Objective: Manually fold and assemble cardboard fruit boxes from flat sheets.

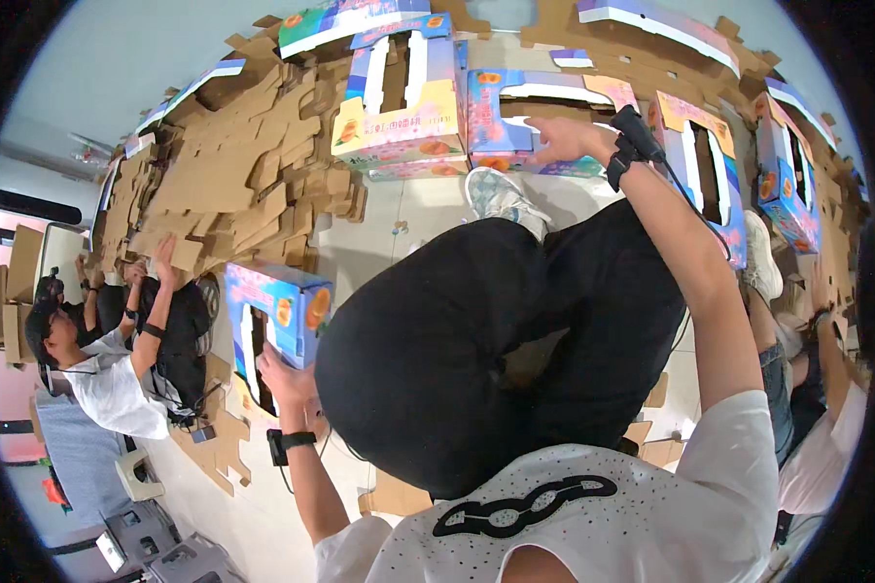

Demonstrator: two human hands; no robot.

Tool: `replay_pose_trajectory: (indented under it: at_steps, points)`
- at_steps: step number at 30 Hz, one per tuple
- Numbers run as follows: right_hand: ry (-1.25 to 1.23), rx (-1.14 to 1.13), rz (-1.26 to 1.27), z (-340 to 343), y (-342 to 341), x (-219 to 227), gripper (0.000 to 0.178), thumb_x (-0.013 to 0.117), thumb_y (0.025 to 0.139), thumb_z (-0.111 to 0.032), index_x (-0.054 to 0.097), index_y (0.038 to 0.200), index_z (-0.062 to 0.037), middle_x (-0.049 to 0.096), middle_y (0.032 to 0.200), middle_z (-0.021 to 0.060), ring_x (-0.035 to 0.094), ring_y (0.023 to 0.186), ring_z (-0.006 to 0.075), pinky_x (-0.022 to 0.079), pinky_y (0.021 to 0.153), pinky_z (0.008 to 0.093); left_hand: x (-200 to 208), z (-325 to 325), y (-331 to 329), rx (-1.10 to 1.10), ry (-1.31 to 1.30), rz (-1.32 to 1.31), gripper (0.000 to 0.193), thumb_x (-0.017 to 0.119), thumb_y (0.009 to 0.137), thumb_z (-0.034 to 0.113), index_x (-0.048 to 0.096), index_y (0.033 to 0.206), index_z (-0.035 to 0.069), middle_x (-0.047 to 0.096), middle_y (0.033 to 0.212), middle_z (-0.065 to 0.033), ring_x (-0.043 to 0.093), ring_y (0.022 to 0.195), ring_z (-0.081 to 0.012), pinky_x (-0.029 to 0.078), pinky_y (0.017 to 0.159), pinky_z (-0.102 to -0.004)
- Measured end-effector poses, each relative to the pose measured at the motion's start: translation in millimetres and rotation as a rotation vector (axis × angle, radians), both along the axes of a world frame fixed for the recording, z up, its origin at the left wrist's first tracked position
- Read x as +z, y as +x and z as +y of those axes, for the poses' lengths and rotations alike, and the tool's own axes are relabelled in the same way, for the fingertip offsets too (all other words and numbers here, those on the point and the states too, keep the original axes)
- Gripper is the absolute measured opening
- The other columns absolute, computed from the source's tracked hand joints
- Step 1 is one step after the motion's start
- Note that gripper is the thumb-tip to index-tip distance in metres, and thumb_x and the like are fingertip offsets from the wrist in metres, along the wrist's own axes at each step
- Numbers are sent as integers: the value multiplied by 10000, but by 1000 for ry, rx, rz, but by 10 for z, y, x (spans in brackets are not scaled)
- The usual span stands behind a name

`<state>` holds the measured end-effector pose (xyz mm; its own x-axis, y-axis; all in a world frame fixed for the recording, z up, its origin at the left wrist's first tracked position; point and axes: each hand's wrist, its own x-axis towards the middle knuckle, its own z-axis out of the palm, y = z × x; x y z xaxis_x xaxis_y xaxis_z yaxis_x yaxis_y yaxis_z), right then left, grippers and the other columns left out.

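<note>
My left hand (290, 385) is at the near side of a blue and pink printed cardboard box (299, 309) on the floor left of my knees. Its fingers are bent round the edge by the cut-out opening. My right hand (566, 142) reaches forward over another printed box (501, 121), which has a long opening in its top with white inner flaps. The fingers of that hand are stretched out at the opening's near rim. Directly left of this box stands a similar open-topped box (406, 133), pink and yellow in front.
Flattened brown cardboard sheets (219, 165) lie piled at the far left. More printed boxes stand to the right, one beside my shoe (700, 155) and one farther out (786, 185). A person in white (117, 394) sits at the left; another person's arm (831, 364) shows at the right.
</note>
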<state>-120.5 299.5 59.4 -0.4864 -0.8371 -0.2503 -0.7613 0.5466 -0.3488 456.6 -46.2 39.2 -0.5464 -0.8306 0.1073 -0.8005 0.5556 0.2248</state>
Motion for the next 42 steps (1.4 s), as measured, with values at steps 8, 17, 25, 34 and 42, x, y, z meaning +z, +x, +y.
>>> replay_pose_trajectory:
  at_steps: [8,17,25,34,42]
  points:
    - [-208,74,-108,-279,233,132,956,698,825,-595,334,1514,-42,657,1207,237,641,1107,376,508,937,430,1360,114,-1481,-358,-110,374,1028,870,640,307,359,1423,-119,502,1299,-278,517,1214,-380,427,1032,-449]
    - [-772,-99,-982,-1061,1111,566,915,641,938,-504,188,1572,-24,515,1418,172,547,1258,230,469,1017,378,1992,-213,-4709,-360,-77,329,1087,699,706,725,484,1320,-147,611,1228,-345,617,1167,-414,486,987,-462]
    - [-868,-471,-1064,-986,806,383,920,671,907,-488,205,1581,-70,515,1366,106,525,1251,201,512,924,335,1126,126,-5256,-627,105,47,956,427,881,719,481,1354,-110,415,1448,-364,356,1390,-482,284,1151,-508]
    - [-833,-264,-1039,-1020,748,178,767,654,913,-529,397,1468,-66,587,1278,126,645,1008,212,565,793,325,1168,-546,-3880,-311,-424,348,713,603,886,529,607,1230,-96,646,1164,-318,630,1089,-435,471,982,-461]
    - [-745,-405,-1178,-1032,977,277,754,596,938,-585,436,1437,-43,571,1351,144,686,1041,254,556,890,364,1108,-824,-3012,-8,1063,383,596,676,898,540,620,1281,86,673,1174,-57,666,1043,-195,592,777,-409]
